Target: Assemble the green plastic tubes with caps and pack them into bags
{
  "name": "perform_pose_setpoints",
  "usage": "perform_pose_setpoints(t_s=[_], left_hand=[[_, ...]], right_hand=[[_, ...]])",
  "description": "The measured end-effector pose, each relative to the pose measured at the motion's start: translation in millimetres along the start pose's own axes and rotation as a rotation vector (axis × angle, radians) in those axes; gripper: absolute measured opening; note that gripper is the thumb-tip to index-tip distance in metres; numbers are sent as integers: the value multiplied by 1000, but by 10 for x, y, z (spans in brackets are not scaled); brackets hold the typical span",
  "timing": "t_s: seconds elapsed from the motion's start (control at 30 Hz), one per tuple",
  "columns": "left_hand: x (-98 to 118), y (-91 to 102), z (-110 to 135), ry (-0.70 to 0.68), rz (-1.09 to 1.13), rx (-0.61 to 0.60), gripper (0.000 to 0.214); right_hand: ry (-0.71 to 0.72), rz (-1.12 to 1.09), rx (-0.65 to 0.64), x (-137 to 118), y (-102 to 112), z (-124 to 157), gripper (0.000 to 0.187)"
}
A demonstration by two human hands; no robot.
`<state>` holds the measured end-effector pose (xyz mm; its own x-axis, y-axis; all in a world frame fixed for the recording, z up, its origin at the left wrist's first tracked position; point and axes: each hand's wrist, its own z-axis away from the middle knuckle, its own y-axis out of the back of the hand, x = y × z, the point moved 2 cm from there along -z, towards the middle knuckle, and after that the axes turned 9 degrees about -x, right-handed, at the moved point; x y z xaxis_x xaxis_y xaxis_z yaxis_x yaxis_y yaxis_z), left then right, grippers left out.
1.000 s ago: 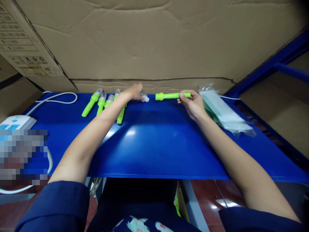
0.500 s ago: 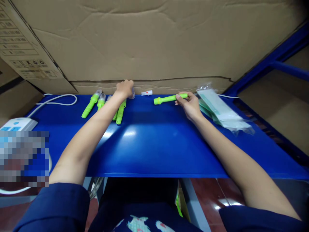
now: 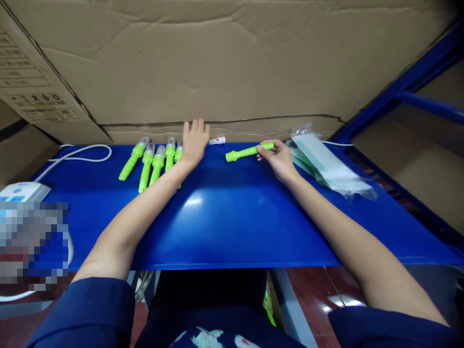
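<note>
My left hand [image 3: 194,140] lies flat with fingers stretched out at the back of the blue table [image 3: 232,217], beside a row of several green flashlights [image 3: 154,162] with clear heads. My forearm covers part of the rightmost one. A small white piece with a red mark [image 3: 217,140] lies just right of my fingers against the cardboard. My right hand [image 3: 277,157] pinches the tail of another green flashlight [image 3: 243,152], which lies nearly level and points left.
A stack of clear plastic bags [image 3: 328,166] lies at the right. A white power strip [image 3: 20,192] and white cable [image 3: 78,152] sit at the left. Cardboard boxes [image 3: 232,63] wall off the back. A blue shelf frame [image 3: 416,82] rises at the right.
My left hand let go of a flashlight into the row and opened flat. My right hand brought its flashlight slightly left. The white piece has lain by the cardboard since half a second ago.
</note>
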<state>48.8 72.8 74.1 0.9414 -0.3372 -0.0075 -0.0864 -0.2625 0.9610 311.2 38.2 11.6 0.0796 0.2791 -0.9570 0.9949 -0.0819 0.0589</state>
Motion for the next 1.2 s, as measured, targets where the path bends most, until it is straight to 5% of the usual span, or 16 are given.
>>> perform_pose_setpoints(t_s=[0.27,0.47,0.67,1.0,1.1,1.2], left_hand=[[262,-404,-200,-54,10,-166,42],[139,-322,-235,30,148,-255,33],[31,-219,-273,72,242,-199,35],[149,-148,-272,65,306,-122,42],[190,-125,-161,-42,400,-43,38],[216,-161,5,-205,565,-182,52]], right_hand=[[27,63,-31,-3,-20,24,56],[28,43,-37,34,-31,25,58],[6,60,-31,54,-59,37,56],[-30,32,-31,19,-138,89,54],[-62,-11,-34,58,-149,98,56],[-106,-105,-41,86,-171,120,61]])
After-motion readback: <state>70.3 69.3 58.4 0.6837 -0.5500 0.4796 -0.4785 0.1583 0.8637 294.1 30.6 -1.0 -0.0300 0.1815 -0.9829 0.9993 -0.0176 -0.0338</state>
